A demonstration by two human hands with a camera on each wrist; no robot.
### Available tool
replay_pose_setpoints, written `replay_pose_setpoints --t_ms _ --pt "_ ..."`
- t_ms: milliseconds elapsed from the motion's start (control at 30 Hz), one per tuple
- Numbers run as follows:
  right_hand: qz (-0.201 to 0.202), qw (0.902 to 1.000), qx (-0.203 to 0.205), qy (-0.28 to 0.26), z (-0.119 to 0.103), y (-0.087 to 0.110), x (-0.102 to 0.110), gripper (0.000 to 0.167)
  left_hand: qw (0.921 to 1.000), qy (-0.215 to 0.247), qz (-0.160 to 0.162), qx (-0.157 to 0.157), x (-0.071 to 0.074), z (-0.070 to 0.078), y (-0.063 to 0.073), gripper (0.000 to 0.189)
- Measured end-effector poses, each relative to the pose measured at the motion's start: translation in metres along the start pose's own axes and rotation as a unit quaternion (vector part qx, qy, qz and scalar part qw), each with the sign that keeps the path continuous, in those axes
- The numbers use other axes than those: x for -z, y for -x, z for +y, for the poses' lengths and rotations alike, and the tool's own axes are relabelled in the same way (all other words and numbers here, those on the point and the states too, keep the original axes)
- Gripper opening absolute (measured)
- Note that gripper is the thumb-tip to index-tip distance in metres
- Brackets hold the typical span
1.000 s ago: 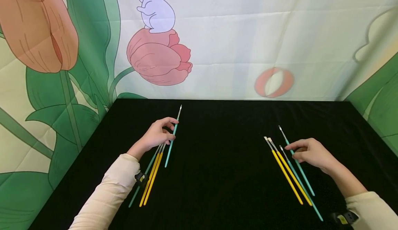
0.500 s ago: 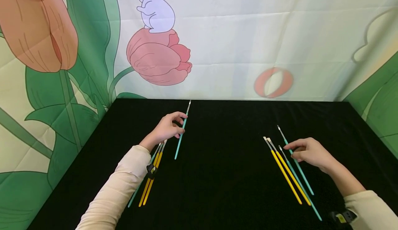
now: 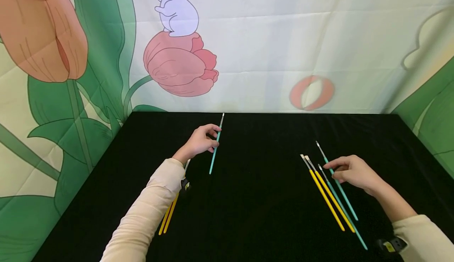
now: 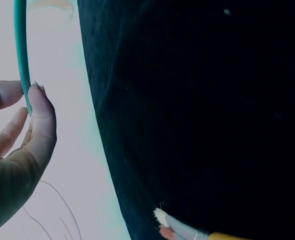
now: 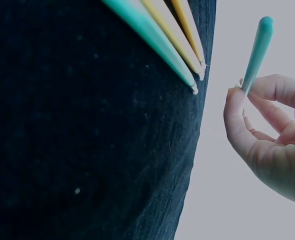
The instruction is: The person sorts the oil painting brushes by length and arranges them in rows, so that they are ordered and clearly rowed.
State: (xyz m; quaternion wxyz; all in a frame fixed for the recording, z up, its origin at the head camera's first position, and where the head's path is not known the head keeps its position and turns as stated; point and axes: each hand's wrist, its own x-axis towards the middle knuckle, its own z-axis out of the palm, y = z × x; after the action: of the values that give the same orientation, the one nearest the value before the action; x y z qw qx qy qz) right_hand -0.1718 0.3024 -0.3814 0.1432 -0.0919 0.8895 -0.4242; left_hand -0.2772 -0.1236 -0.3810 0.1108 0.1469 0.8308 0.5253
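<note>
My left hand [image 3: 203,139] pinches a teal paintbrush [image 3: 214,160] between thumb and fingers, bristles pointing away toward the back of the table. In the left wrist view its teal handle [image 4: 21,45] rises from the fingertips. On the right, my right hand [image 3: 356,172] pinches another teal paintbrush [image 3: 347,200] by its handle, bristles up and to the left. The right wrist view shows that handle's rounded end [image 5: 262,37] above thumb and forefinger. Just left of the right hand lie two yellow-handled paintbrushes [image 3: 327,201] and one more teal paintbrush [image 3: 359,233], side by side.
Two yellow-handled paintbrushes [image 3: 172,214] lie partly hidden under the left forearm [image 3: 145,210]. A black cloth [image 3: 255,199] covers the table, with a printed curtain [image 3: 255,57] hanging behind its back edge. Each wrist wears a small dark device [image 3: 391,245].
My left hand has carried its teal paintbrush right and toward the back, away from the left brushes. The forearm now covers the teal brush lying there. The right hand stays almost still.
</note>
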Motion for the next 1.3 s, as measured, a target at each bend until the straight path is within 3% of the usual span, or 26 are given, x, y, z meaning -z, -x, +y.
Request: replay_pose_setpoints --t_ms 267,867,1300 --pt "0.003 1.0000 0.002 -0.002 -0.003 0.001 0.001 0.036 0.9997 0.014 0.008 0.020 -0.004 -0.005 -0.015 0.043" --pt "0.009 0.9999 0.005 -0.012 0.000 -0.002 0.006 0.036 0.9993 0.021 0.017 0.026 -0.017 0.006 -0.043 0.044" --pt "0.005 0.9999 0.010 -0.010 -0.006 -0.010 0.002 0.036 0.9984 0.011 0.013 0.054 -0.026 -0.004 -0.058 0.046"
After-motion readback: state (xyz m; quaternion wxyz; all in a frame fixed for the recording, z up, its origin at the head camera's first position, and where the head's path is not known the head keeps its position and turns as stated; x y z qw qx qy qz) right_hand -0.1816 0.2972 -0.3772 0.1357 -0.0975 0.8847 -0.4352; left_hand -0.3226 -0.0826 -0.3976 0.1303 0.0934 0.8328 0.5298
